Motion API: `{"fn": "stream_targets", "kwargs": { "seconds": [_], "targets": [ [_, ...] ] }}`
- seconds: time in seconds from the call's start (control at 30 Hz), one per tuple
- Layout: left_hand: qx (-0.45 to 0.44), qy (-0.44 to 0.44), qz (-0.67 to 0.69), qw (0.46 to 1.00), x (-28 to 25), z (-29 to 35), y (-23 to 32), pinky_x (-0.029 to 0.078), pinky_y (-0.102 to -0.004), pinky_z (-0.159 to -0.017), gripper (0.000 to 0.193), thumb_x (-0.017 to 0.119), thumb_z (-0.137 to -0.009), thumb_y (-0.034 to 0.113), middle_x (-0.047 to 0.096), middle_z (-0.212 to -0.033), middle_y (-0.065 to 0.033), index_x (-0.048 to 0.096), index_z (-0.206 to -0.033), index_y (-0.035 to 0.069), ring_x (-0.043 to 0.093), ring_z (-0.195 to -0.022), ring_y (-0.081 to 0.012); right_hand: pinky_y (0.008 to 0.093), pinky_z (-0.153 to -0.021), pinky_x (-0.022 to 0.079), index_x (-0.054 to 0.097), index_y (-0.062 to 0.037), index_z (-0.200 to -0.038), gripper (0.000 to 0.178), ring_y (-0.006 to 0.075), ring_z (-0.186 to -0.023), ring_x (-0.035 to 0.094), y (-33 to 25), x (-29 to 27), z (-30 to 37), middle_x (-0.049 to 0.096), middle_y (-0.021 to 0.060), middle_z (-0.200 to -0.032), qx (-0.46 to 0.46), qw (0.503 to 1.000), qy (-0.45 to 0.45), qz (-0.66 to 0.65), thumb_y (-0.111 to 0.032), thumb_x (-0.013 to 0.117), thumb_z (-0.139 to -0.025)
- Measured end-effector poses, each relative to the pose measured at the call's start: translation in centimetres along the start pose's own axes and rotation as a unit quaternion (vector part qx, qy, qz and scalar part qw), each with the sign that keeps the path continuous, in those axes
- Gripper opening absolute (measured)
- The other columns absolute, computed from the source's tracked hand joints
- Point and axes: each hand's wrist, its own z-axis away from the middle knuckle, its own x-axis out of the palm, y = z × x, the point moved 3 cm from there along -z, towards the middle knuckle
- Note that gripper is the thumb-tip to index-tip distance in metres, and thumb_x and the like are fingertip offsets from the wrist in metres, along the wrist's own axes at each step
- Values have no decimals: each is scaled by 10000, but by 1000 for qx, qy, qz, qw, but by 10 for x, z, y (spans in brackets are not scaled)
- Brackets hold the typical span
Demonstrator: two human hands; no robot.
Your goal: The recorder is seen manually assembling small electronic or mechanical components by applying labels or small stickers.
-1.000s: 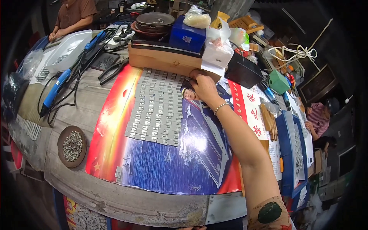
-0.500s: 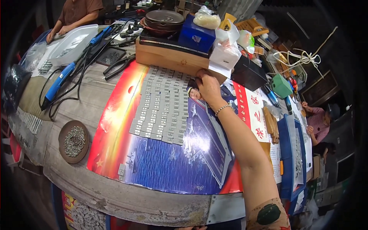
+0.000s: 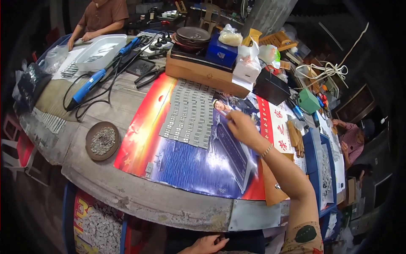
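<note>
My right hand (image 3: 244,130) hovers over the blue right part of a glossy printed poster (image 3: 190,169), its fingers bent and drawn together; whatever they may hold is too small to make out. Left of it, small grey metal pieces (image 3: 189,111) lie in close rows on the poster, each with a little dark mark. One small group of the same grey pieces (image 3: 149,169) sits apart at the poster's lower left edge. Below the table edge, at the bottom of the view, rests my left hand (image 3: 208,244), thumb and fingers apart, with nothing visible in it.
A brown dish (image 3: 102,141) of tiny metal parts stands left of the poster. Behind the rows is a wooden box (image 3: 203,75) with stacked dishes. Blue corded tools (image 3: 89,89) and pliers (image 3: 150,77) lie left. A blue tray (image 3: 315,169) stands right; two people work farther off.
My right hand has drawn back from the top of the rows near the wooden box toward me and to the right. My left hand has come further into view at the bottom.
</note>
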Motion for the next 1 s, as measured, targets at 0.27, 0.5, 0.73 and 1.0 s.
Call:
{"fn": "stream_targets", "kwargs": {
  "seconds": [0.27, 0.5, 0.73, 1.0],
  "targets": [
    [60, -62, -58, 995, 18, 7, -17, 515, -332, -631, 358, 620, -874, 256, 665, -772, -93, 594, -1168, 54, 651, -674, -245, 403, -725, 421, 553, -47, -909, 94, 315, -792, 560, -143, -56, 107, 551, 124, -819, -97, 983, -153, -24, -85, 593, -833],
    [96, -79, -78, 989, 15, 35, 15, 521, -381, -703, 311, 566, -898, 218, 660, -933, -160, 555, -1164, 59, 655, -817, -326, 376, -787, 430, 578, -60, -922, 160, 281, -850, 572, -192, -82, 206, 585, 89, -895, -118, 977, -173, -43, -79, 661, -786],
    [87, 2, -70, 994, -28, 65, 46, 523, -296, -699, 248, 601, -892, 119, 674, -933, -115, 606, -1124, 33, 669, -803, -195, 371, -784, 447, 599, -41, -941, 201, 292, -878, 571, -198, -85, 263, 607, 95, -952, -4, 982, -131, -136, -27, 680, -757],
    [70, 50, -66, 994, -34, 73, 63, 502, -275, -646, 218, 591, -863, 45, 649, -867, -118, 606, -1078, 13, 639, -730, -176, 364, -731, 476, 601, -29, -916, 162, 303, -845, 601, -213, -62, 285, 631, 112, -922, 39, 964, -97, -244, -21, 660, -766]
  ]
}}
